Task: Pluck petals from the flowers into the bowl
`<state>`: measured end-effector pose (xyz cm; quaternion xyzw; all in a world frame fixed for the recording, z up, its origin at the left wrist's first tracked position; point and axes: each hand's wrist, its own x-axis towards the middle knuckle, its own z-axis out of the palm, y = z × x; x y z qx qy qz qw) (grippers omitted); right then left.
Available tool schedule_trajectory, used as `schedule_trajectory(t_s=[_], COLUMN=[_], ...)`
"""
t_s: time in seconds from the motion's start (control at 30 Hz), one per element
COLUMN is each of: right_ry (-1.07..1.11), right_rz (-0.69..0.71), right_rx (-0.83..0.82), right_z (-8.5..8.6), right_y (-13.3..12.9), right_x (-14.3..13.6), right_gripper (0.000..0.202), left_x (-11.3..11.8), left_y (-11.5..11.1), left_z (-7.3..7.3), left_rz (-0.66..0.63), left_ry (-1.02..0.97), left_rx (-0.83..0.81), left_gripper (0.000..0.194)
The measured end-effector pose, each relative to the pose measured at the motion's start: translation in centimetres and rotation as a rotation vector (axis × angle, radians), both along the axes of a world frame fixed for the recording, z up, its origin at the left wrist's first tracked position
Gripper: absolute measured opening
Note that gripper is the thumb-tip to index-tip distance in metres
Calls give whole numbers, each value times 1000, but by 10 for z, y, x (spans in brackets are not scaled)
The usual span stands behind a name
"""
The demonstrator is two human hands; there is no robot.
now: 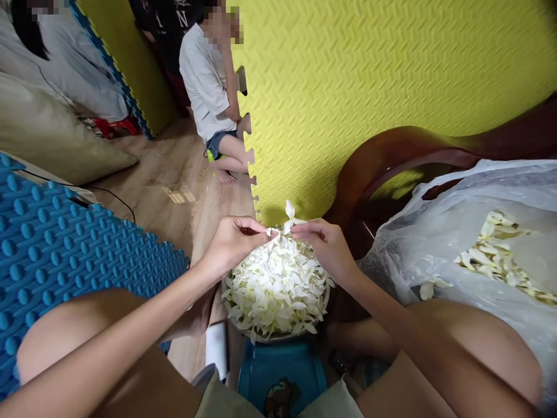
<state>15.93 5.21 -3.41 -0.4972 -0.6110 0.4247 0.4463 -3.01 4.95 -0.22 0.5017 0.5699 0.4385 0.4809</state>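
Note:
A round metal bowl [256,336] is heaped with white flowers [278,284] between my knees. Over the heap's far side, my left hand [241,237] pinches a small white petal piece [272,233] between thumb and fingers. Just to its right, my right hand [324,241] has its fingertips closed on a white flower [289,217] whose petals stand upright. The two hands are close together but apart.
A blue stool [282,368] stands under the bowl, with a white object [216,350] at its left. A clear plastic bag [413,244] of flowers lies right. Yellow foam mat [391,69] rises ahead; blue foam mat [87,249] is left. A person [209,81] sits beyond.

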Motion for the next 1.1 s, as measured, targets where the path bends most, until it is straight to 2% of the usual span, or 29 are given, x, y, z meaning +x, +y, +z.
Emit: schedule_trajectory(t_s=[0.1,0.17,0.3,0.37,0.47,0.53,0.6,0.67,0.73,0.77,0.83,0.9,0.97,1.1], right_ry=[109,130,100,171,237,218,202,190,82,-6,-204,-353,-465,-665], right_rz=[117,188,104,24,-105,-117,-135,-252,-329,-317,-194,-55,18,68], right_rx=[-66,-40,131,159,183,197,214,298,410,441,412,316,250,241], right_z=[-1,-2,-2,0,3,6,11,18,24,26,24,15,3,-8], right_y=[-3,-6,-7,-5,-1,2,4,5,6,5,3,1,0,5], right_x=[-8,-11,-8,-1,9,13,16,21,26,28,29,25,17,7], right_gripper=[19,20,15,17,19,19,19,20,18,17,15,16,19,30], left_x=[7,10,4,-3,-15,-21,-27,-33,-38,-40,-37,-28,-15,1], left_y=[-4,-6,-2,5,19,28,36,44,50,52,51,46,39,27], left_z=[-1,-2,-3,-3,-4,-5,-4,0,6,9,10,5,-6,-25], left_rz=[-13,-23,-93,-99,5,88,235,430,524,494,301,57,-120,-254], left_ry=[-56,-113,-172,-75,47,56,72,73,70,84,184,396,615,761], left_rx=[-33,-60,-171,-94,73,99,83,69,102,117,80,-10,-49,-25], left_gripper=[16,16,19,20,22,24,25,26,27,26,23,22,24,27])
